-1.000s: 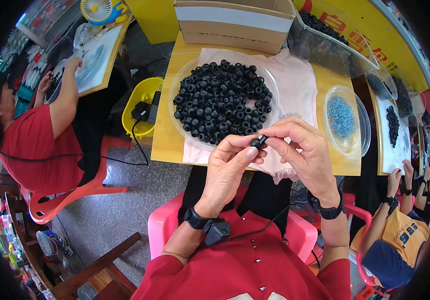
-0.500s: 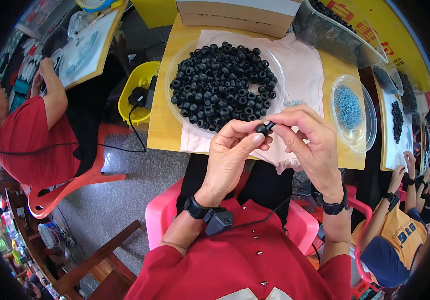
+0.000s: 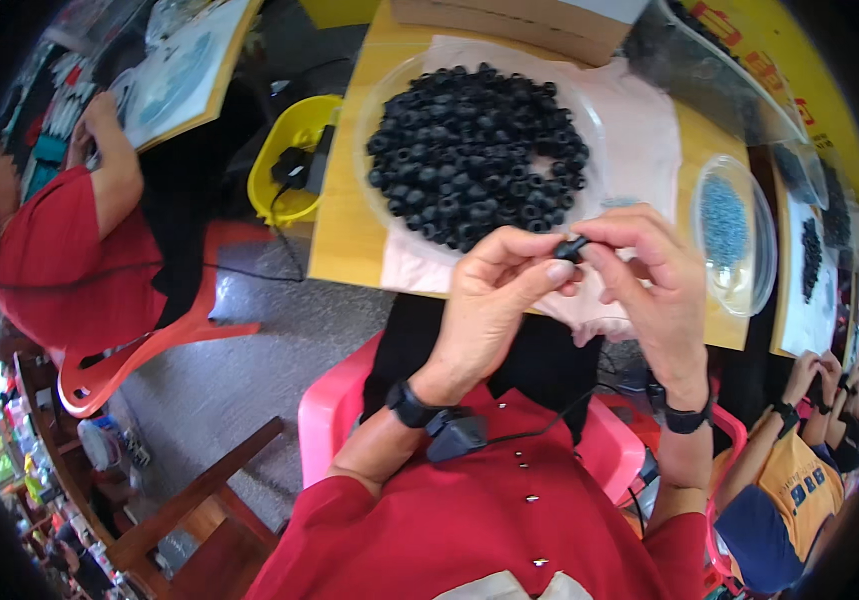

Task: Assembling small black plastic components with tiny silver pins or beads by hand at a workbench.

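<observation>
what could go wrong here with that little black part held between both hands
The small black part is pinched only by fingertips of the left hand and right hand, beyond the table edge above the lap, so a slip may drop it to the floor. The right wrist could nudge the dish of blue beads.

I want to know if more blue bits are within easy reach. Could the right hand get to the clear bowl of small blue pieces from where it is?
Probably yes. The bowl of blue pieces sits just beside the right hand with nothing between them, but both hands are pinching a small black part.
</observation>
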Motion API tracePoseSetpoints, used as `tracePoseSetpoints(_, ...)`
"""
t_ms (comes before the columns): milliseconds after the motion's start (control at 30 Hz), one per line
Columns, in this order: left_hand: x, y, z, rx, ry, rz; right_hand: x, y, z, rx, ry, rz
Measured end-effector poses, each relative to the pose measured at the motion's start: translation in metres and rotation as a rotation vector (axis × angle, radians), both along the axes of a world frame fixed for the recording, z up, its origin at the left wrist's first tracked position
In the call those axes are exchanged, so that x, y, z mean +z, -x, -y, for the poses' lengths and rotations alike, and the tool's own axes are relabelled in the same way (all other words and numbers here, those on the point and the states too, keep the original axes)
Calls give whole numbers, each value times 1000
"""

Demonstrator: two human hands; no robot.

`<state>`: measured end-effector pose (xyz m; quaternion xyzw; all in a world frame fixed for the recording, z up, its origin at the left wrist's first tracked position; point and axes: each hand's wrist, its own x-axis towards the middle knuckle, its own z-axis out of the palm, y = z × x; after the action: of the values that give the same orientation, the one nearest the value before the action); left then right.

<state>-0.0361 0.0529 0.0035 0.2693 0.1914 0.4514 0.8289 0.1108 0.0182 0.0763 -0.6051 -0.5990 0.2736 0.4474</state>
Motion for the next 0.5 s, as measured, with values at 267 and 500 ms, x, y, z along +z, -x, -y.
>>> tracePoseSetpoints(267,1,-10,-3,-10,2,10,0,-3,3,-66,168,-228)
tracePoseSetpoints(500,5,5,-2,-44,-52,-71,-1,-2,2,-6,70,-140)
